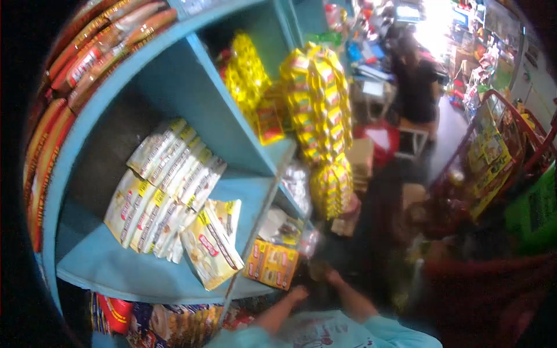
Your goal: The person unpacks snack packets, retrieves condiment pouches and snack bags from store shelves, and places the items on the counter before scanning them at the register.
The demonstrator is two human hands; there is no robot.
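Observation:
My left hand [298, 294] is low in view, just right of an orange-yellow box [271, 264] on the shelf edge. Its fingers are small and blurred. My right hand [331, 275] reaches forward a little farther right, over the dark floor area. A dim brownish shape is at its fingertips, and I cannot make out whether it is held. Left of my hands, white-and-cream packets [165, 194] stand in a row on the blue shelf [156, 278]. Two packets lean loose in front, the nearer one a cream packet [212, 249].
Yellow sachet strips [319, 104] hang beside the shelf divider. Red-and-orange packs [49, 156] line the far left, and more packets [168, 325] sit below. A person [415, 81] in dark clothes is farther back. A red rack [493, 145] and green crate [531, 211] stand right.

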